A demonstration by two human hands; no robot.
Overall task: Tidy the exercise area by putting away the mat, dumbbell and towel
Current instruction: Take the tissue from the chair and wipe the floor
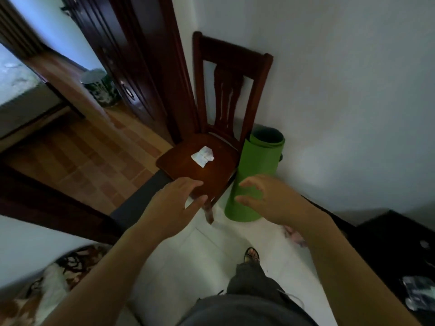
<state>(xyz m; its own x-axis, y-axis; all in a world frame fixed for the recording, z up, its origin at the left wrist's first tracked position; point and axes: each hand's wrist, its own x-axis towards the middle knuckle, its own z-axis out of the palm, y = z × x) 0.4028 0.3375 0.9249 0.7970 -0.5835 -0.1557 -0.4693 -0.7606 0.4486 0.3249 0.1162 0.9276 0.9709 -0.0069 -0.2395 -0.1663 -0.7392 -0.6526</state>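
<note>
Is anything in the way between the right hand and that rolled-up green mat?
Nothing visible does. The open right hand is directly in front of the upright rolled green mat. The dark wooden chair stands beside the mat, not between them.

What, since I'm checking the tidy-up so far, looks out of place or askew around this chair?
A small crumpled white item, paper or cloth, lies loose on the chair seat. A pinkish thing, too blurred to identify, lies on the floor. The rolled green mat stands upright beside the chair, looking fine.
</note>
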